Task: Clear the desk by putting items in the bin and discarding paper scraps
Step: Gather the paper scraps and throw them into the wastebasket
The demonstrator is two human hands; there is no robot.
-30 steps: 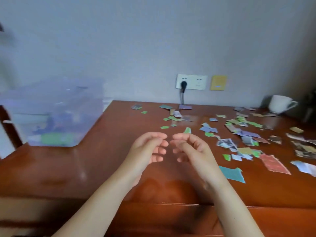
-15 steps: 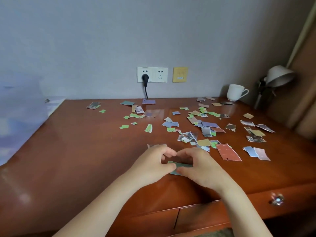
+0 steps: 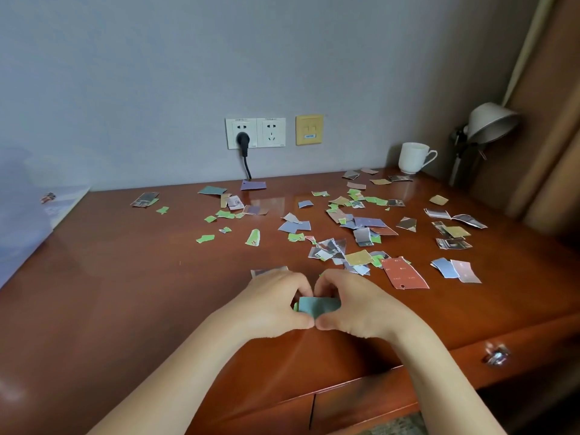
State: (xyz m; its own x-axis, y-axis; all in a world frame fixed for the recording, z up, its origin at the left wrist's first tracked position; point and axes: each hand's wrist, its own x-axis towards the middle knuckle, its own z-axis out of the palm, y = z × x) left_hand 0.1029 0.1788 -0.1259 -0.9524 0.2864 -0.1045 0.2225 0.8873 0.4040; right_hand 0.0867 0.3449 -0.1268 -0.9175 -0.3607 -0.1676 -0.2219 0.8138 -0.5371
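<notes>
My left hand (image 3: 272, 306) and my right hand (image 3: 361, 304) are cupped together on the wooden desk (image 3: 125, 293), thumbs touching. Between them they enclose a teal paper scrap (image 3: 318, 305) with a bit of green paper at its left edge. Several torn paper scraps (image 3: 361, 227) in green, blue, grey and tan lie scattered over the middle and right of the desk. A red scrap (image 3: 405, 274) lies just right of my hands. The clear plastic bin (image 3: 28, 211) is a blurred shape at the far left edge.
A white mug (image 3: 413, 157) stands at the back right beside a desk lamp (image 3: 485, 127). A black plug (image 3: 243, 141) sits in the wall socket. A drawer knob (image 3: 496, 356) sticks out below the desk's front edge.
My view has swung right, away from the bin. My hands came down onto the desk and closed together around the teal scrap, gathering it between the palms.
</notes>
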